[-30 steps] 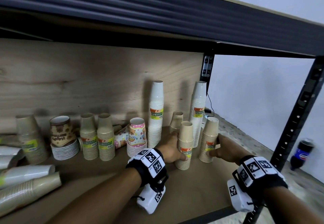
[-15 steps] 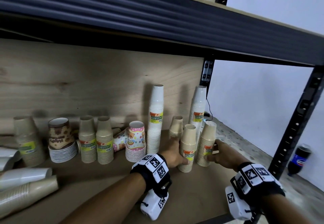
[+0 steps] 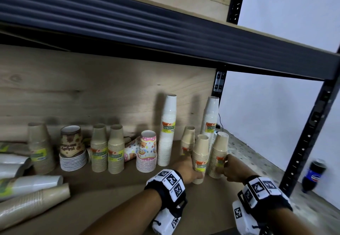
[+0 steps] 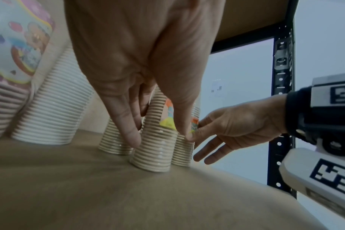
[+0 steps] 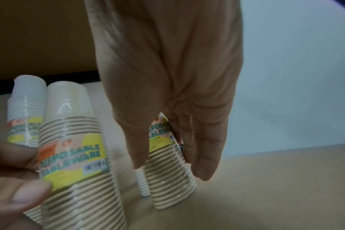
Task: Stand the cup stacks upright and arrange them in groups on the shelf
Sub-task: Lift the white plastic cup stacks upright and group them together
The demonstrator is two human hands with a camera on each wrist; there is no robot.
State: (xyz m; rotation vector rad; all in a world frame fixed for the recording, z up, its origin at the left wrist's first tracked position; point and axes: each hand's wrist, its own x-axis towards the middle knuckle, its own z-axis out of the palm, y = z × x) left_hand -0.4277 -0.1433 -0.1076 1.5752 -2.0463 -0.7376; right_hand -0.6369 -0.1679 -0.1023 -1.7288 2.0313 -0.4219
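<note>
Two tan cup stacks stand upright side by side at the right end of the wooden shelf (image 3: pixel 114 205). My left hand (image 3: pixel 193 172) grips the left tan stack (image 3: pixel 200 154) low down, thumb on one side and fingers on the other (image 4: pixel 159 137). My right hand (image 3: pixel 225 166) pinches the right tan stack (image 3: pixel 219 154) at its label, with the lower fingers stretched out (image 5: pixel 171 168). In the left wrist view the two stacks (image 4: pixel 154 147) (image 4: pixel 182 152) almost touch. At the far left a white stack (image 3: pixel 31 183) and a tan stack (image 3: pixel 33 205) lie on their sides.
Behind my hands stand two tall white stacks (image 3: pixel 168 131) (image 3: pixel 210 119) and a short tan stack (image 3: pixel 187 141). Further left are a pink patterned stack (image 3: pixel 147 152), two tan stacks (image 3: pixel 99 148) and a brown patterned stack (image 3: pixel 71 148). The black shelf post (image 3: pixel 309 137) and a soda bottle (image 3: pixel 312 176) are on the right.
Both hands have slid their tan stacks closer together and a little further back toward the tall white stack. Both grips are unchanged.
</note>
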